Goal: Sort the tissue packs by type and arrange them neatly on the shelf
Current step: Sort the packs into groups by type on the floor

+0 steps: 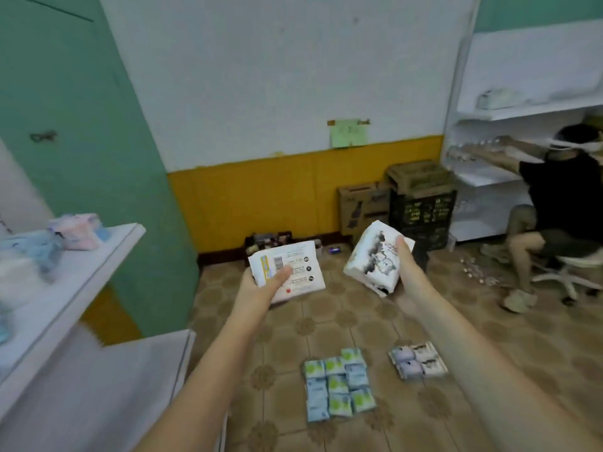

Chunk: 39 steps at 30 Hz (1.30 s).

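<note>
Mid-sort, I judge: my left hand (261, 285) grips a barcode-backed tissue pack (287, 272), right hand (404, 265) an ink-print tissue pack (372, 256); some pastel packs (78, 231) on shelf (98, 269), small packs (339, 383) on floor (359, 314) remaining.

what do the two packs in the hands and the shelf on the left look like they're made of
Left hand pack: thin printed plastic film, judging by its barcode and flat white face. Right hand pack: soft plastic wrap, creased, black-and-white print. Shelf: smooth white-painted board, probably wood or laminate; blur leaves that open.

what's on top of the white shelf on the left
On the white shelf: a pink tissue pack and a blurred blue pack beside it. Anything farther left is out of frame.
</note>
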Available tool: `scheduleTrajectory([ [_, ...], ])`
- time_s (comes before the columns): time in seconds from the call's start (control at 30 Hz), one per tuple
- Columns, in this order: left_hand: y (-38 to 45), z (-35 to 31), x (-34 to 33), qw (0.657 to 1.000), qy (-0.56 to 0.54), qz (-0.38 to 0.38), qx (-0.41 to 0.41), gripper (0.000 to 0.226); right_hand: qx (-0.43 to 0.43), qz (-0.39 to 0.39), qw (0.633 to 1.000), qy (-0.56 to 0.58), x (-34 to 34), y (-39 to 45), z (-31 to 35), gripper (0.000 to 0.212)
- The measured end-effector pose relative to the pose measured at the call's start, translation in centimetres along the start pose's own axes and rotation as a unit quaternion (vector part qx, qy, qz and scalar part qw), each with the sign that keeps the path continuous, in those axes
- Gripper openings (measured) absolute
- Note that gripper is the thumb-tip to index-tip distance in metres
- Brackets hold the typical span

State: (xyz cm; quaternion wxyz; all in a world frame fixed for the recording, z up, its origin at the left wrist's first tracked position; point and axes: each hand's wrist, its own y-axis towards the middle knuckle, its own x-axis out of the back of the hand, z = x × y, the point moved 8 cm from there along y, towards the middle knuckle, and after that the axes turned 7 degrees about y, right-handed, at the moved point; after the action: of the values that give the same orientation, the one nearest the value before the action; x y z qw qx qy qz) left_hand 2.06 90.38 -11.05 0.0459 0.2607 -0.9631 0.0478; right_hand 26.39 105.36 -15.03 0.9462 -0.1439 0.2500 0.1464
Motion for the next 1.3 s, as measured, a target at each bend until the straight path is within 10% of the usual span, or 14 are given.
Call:
scheduleTrajectory([
  [0.4, 4.8, 10.1, -33.0, 0.978, -0.035, 0.146, 0.148, 0.047, -0.09, -0.135, 0.987, 0.006, 33.5, 0.2, 5.2, 0.038],
  [0.63, 10.4, 15.5, -43.0, 0.953, -0.003, 0.216, 0.213, 0.05, -0.105, -0.221, 0.967, 0.067, 44.1, 3.6, 4.1, 0.036],
  [0.87, 20.3, 19.4, -51.4, 0.933, -0.006, 0.248, 0.261, 0.05, -0.161, -0.294, 0.941, 0.05, 51.3, 9.4, 4.6, 0.083],
  [1.2, 28.9, 23.5, -64.7, 0.905, 0.046, 0.291, 0.307, 0.018, -0.174, -0.339, 0.923, -0.049, 59.0, 22.0, 9.1, 0.044],
  [1.3, 30.1, 26.1, -67.9, 0.899, 0.049, 0.29, 0.325, 0.048, -0.19, -0.341, 0.917, -0.077, 62.4, 25.6, 8.8, 0.05],
])
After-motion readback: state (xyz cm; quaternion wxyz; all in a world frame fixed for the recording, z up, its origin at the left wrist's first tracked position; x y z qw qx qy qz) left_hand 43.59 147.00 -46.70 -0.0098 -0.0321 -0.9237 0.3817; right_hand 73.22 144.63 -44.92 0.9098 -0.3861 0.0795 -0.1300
